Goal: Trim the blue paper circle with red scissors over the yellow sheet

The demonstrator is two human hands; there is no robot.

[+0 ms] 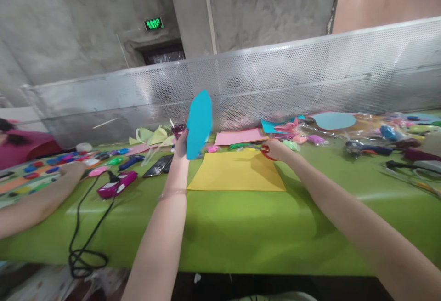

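My left hand [182, 144] is closed on a blue paper cutout [200, 124] with rounded edges, held upright above the table. In my right hand [275, 149] is a pair of scissors [265, 150] with red handles, blades pointing left over the far edge of a yellow paper sheet [237, 172]. That sheet lies flat on the green tablecloth [248, 227], between my forearms. Just behind it lie a pink paper sheet [241, 136] and blue paper scraps [274, 127].
At the left, another person's arm [44, 200] reaches over colourful clay pieces [37, 167]. A magenta power box [117, 184] with a looped black cable and a dark phone [157, 166] lie near my left arm. Glue guns [367, 148] lie right; a perforated metal panel [241, 85] stands behind.
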